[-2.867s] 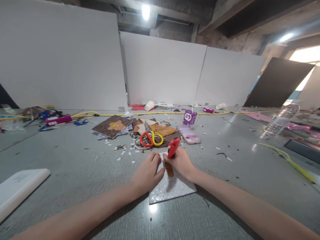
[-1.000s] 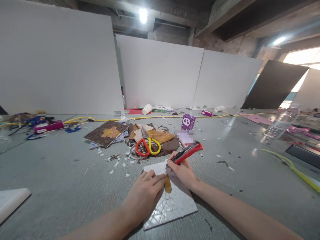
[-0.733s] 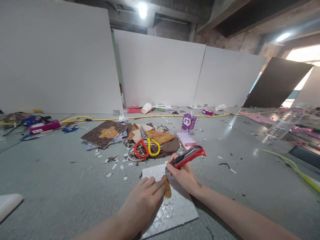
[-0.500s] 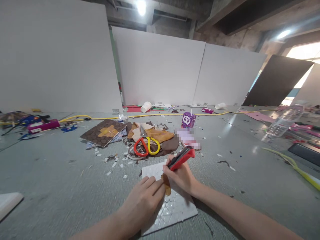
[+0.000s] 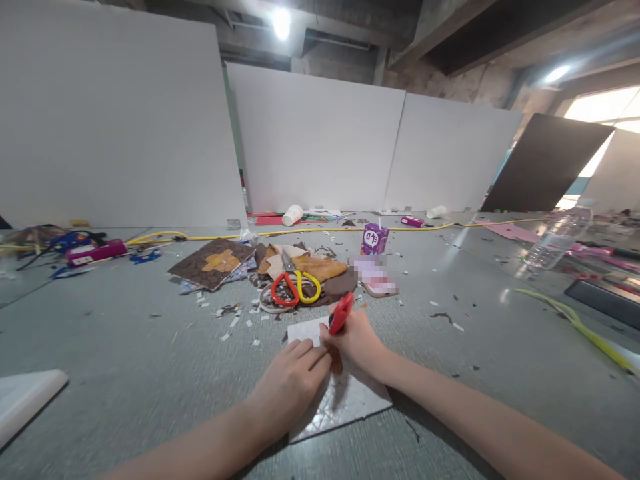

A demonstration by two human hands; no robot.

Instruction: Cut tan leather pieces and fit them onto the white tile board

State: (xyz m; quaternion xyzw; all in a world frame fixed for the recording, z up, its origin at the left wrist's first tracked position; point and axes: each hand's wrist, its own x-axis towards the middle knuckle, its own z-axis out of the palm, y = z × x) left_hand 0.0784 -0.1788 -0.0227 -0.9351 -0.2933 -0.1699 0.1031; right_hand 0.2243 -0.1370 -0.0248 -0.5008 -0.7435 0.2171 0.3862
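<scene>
My right hand (image 5: pixel 356 341) grips a red utility knife (image 5: pixel 341 313), held nearly upright with its tip down on a white cutting board (image 5: pixel 336 395) scored with cut lines. My left hand (image 5: pixel 291 385) lies flat on the board's left side, fingertips pressing beside the knife tip. A small brown leather piece (image 5: pixel 336 363) shows only as a sliver between the two hands, mostly hidden.
Red-and-yellow scissors (image 5: pixel 295 288) lie on brown leather scraps (image 5: pixel 320 268) just beyond the board. A brown patterned pad (image 5: pixel 213 261), a purple drink carton (image 5: pixel 375 238), a yellow cable (image 5: pixel 310 231), a plastic bottle (image 5: pixel 557 238) at right and a white slab (image 5: pixel 25 400) at left sit on the grey table.
The knife swung from lying sideways to the right to standing nearly upright. My right hand slid closer to my left, covering most of the brown piece.
</scene>
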